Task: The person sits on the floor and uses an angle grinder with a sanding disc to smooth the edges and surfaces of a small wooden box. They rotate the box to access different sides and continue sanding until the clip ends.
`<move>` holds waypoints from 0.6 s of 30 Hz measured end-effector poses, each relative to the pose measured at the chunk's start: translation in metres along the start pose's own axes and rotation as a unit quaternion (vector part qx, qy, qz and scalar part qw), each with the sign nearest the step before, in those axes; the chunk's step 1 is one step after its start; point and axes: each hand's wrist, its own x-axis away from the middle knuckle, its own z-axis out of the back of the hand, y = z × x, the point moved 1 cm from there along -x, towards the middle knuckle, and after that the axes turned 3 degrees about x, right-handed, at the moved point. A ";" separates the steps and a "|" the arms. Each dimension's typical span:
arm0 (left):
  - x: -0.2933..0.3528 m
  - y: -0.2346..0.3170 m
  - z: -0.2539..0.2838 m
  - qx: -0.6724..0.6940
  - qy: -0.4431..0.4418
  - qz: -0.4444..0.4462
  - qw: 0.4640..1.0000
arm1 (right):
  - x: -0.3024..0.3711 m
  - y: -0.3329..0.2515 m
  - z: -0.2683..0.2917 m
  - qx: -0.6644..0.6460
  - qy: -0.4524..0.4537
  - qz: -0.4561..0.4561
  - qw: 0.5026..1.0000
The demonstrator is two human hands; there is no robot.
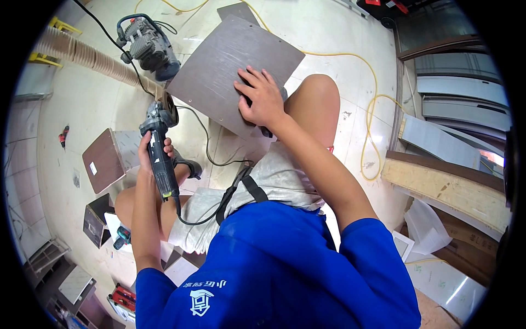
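Note:
In my left hand (144,156) is an angle grinder (161,167), its dark body held upright along my palm with fingers wrapped round it. The grinder's disc end, under a guard, is close to the left edge of a brown-grey panel (224,63). A ribbed beige hose (82,50) runs to the grinder's head. My right hand (263,100) lies on the panel near its right side, fingers spread. Something black, partly hidden, shows under that hand's edge; I cannot tell what it is. The panel lies tilted in front of my knees.
An air compressor (149,46) stands beyond the hose. A yellow air line (374,82) loops across the floor to the right. A brown box-like piece (104,162) and a teal power tool (123,237) are at my left. Stacked boards (446,183) lie along the right.

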 end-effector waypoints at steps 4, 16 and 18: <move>0.007 -0.005 -0.002 0.003 -0.004 0.003 1.000 | 0.000 0.001 0.000 0.005 -0.004 -0.003 1.000; 0.004 -0.004 -0.005 0.004 -0.001 0.001 1.000 | 0.000 0.001 -0.001 0.006 -0.007 0.003 1.000; 0.003 -0.004 -0.007 -0.004 0.001 -0.004 1.000 | 0.002 0.002 -0.001 0.009 -0.012 -0.003 1.000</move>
